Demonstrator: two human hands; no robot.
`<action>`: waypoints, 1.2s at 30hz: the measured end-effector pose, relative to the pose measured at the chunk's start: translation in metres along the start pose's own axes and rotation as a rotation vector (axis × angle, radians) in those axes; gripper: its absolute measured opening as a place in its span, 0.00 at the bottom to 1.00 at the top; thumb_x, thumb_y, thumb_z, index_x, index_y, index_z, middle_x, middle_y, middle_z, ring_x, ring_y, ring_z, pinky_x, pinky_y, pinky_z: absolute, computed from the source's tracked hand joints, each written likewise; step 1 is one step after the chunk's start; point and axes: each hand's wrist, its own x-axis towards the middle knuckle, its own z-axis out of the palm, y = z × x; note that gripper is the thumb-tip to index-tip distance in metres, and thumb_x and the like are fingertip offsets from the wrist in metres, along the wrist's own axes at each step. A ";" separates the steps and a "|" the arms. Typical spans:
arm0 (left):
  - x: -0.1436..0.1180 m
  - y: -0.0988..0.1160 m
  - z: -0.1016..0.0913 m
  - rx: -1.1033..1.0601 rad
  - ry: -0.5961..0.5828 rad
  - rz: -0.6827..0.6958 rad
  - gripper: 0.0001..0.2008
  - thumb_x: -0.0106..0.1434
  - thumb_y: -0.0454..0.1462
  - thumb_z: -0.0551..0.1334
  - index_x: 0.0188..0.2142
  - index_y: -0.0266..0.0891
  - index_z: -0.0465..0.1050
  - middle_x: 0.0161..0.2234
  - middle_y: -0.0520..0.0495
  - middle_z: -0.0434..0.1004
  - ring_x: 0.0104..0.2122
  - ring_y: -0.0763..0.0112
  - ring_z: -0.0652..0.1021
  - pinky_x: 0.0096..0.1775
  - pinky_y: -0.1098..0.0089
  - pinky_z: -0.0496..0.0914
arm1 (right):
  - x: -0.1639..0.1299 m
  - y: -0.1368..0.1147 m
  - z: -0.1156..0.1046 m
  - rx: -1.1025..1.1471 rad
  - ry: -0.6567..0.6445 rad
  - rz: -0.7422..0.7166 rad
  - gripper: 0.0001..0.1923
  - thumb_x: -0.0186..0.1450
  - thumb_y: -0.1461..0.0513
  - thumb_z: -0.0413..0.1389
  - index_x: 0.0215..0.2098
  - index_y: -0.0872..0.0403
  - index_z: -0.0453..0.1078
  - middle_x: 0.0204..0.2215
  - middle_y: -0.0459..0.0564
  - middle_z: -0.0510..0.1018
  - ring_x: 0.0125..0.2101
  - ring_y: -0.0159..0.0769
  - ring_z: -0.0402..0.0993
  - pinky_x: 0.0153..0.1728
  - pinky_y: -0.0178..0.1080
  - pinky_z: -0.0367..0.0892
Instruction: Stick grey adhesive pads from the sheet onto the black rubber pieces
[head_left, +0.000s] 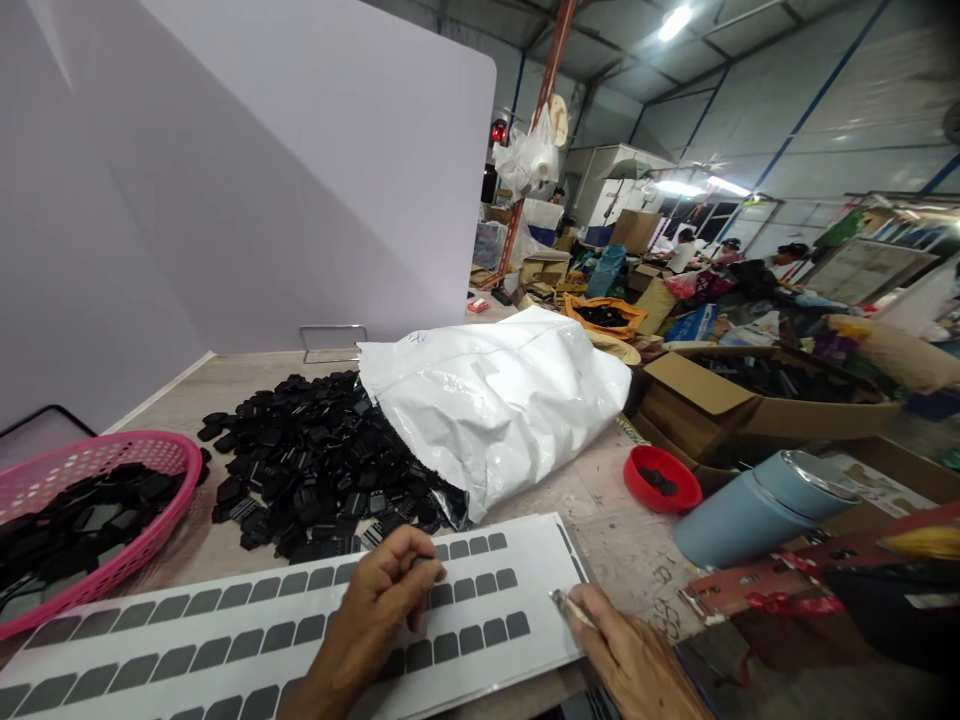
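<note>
A white sheet point(487, 563) with rows of dark grey rounded stickers lies across the front of the table. Over its middle is my left hand point(386, 590), thumb and fingers pinched together; whatever is between them is mostly hidden, with only a dark bit showing. At the sheet's right edge, my right hand point(626, 645) is closed around a small metal-tipped tool point(561, 602), its tip pointing up and left. Beyond the sheet a heap of small black plastic parts point(307, 470) spreads out from the mouth of a large white plastic bag point(502, 400).
A pink basket point(169, 500) holding black parts stands at left. To the right are a red bowl point(637, 490) with small dark pieces, a blue flask point(750, 515) and an open cardboard box point(780, 415). A pale panel point(300, 180) rises behind the table. Several people sit far back.
</note>
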 end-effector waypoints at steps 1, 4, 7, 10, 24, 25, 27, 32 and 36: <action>0.000 -0.001 0.005 0.000 -0.063 -0.010 0.11 0.59 0.43 0.60 0.34 0.38 0.66 0.23 0.55 0.70 0.17 0.80 0.65 0.21 0.77 0.57 | -0.001 -0.003 -0.004 0.003 -0.044 -0.014 0.12 0.69 0.62 0.46 0.40 0.45 0.71 0.27 0.45 0.82 0.28 0.40 0.79 0.28 0.32 0.68; 0.003 -0.006 0.029 -0.019 -0.240 -0.014 0.09 0.59 0.42 0.60 0.33 0.38 0.66 0.23 0.56 0.64 0.18 0.79 0.65 0.21 0.76 0.59 | -0.001 -0.014 -0.006 -0.012 -0.166 -0.034 0.14 0.69 0.64 0.45 0.41 0.45 0.71 0.27 0.45 0.82 0.27 0.40 0.79 0.29 0.32 0.68; 0.010 -0.010 0.050 0.041 -0.335 0.038 0.06 0.61 0.39 0.58 0.34 0.39 0.67 0.23 0.56 0.63 0.21 0.78 0.66 0.24 0.75 0.62 | 0.001 -0.018 -0.004 -0.062 -0.216 -0.073 0.14 0.70 0.65 0.45 0.43 0.46 0.70 0.28 0.45 0.81 0.29 0.38 0.79 0.30 0.32 0.67; 0.016 -0.011 0.056 0.180 -0.359 0.068 0.05 0.61 0.37 0.56 0.34 0.39 0.68 0.22 0.57 0.63 0.21 0.77 0.67 0.24 0.75 0.61 | 0.002 -0.015 0.004 -0.119 -0.244 -0.090 0.13 0.69 0.67 0.45 0.43 0.47 0.69 0.29 0.44 0.81 0.30 0.37 0.79 0.31 0.31 0.67; 0.026 -0.020 0.059 0.201 -0.332 0.058 0.05 0.60 0.38 0.56 0.33 0.39 0.66 0.19 0.57 0.64 0.15 0.78 0.66 0.17 0.78 0.57 | 0.011 -0.011 0.044 -0.323 -0.136 -0.049 0.10 0.66 0.70 0.46 0.33 0.50 0.64 0.27 0.44 0.77 0.27 0.40 0.77 0.25 0.40 0.55; 0.026 -0.020 0.060 0.203 -0.330 0.058 0.05 0.59 0.38 0.57 0.33 0.40 0.65 0.19 0.57 0.64 0.15 0.77 0.66 0.16 0.78 0.57 | 0.012 -0.008 0.045 -0.287 -0.124 -0.051 0.10 0.66 0.69 0.46 0.32 0.50 0.64 0.27 0.44 0.76 0.27 0.39 0.76 0.26 0.39 0.55; 0.027 -0.020 0.060 0.205 -0.328 0.058 0.05 0.59 0.39 0.57 0.33 0.40 0.65 0.18 0.57 0.64 0.15 0.77 0.67 0.15 0.78 0.57 | 0.011 -0.005 0.046 -0.225 -0.117 -0.056 0.10 0.67 0.69 0.47 0.31 0.50 0.63 0.27 0.43 0.76 0.28 0.37 0.75 0.27 0.38 0.56; 0.027 -0.023 0.060 0.207 -0.317 0.064 0.05 0.59 0.39 0.57 0.33 0.40 0.65 0.19 0.57 0.65 0.15 0.76 0.67 0.14 0.79 0.57 | 0.008 -0.005 0.049 -0.153 -0.123 -0.020 0.10 0.69 0.67 0.45 0.31 0.50 0.62 0.28 0.44 0.75 0.28 0.36 0.74 0.28 0.37 0.57; 0.028 -0.027 0.060 0.194 -0.313 0.065 0.06 0.59 0.39 0.57 0.34 0.39 0.66 0.18 0.57 0.64 0.14 0.76 0.66 0.14 0.79 0.56 | 0.007 -0.008 0.051 -0.193 -0.115 -0.053 0.10 0.69 0.67 0.44 0.33 0.50 0.62 0.28 0.45 0.75 0.28 0.37 0.74 0.28 0.37 0.57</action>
